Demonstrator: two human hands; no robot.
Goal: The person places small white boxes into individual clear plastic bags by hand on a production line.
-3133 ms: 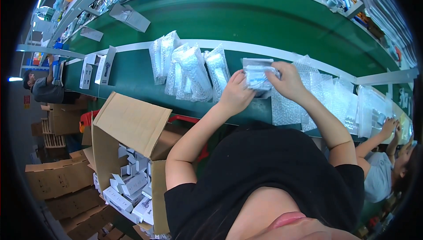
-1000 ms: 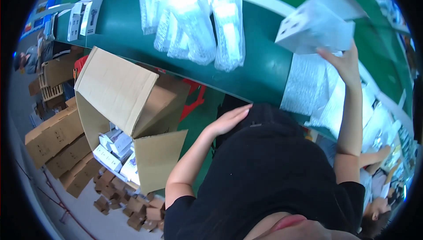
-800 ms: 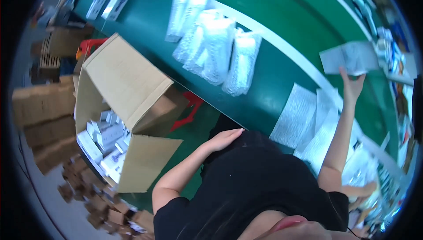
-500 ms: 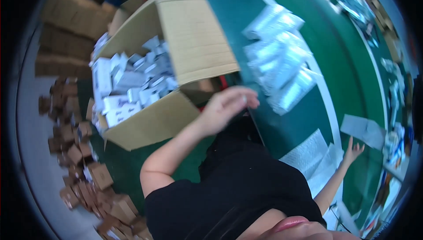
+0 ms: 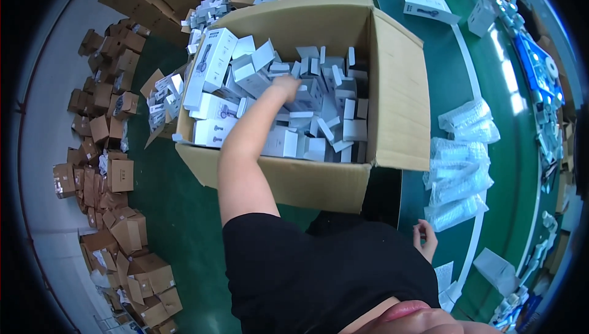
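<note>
Left hand (image 5: 287,86): now inside carton (image 5: 399,88), among white boxes (image 5: 211,58); grip cannot be told.
Right hand (image 5: 425,240): drawn back, loosely curled, seemingly empty.
Open box (image 5: 496,271): let go; work shifts to carton.

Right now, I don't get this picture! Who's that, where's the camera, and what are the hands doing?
It's a person in a black shirt, working with two bare hands. A wide camera worn on the head looks down, so straight edges seem bent. The left hand is inside a big cardboard box, among white cartons; I can't tell whether its grip is on one. The right hand is near the edge of the green table and seems to hold nothing. On that table lie bubble-wrapped packages.
</note>
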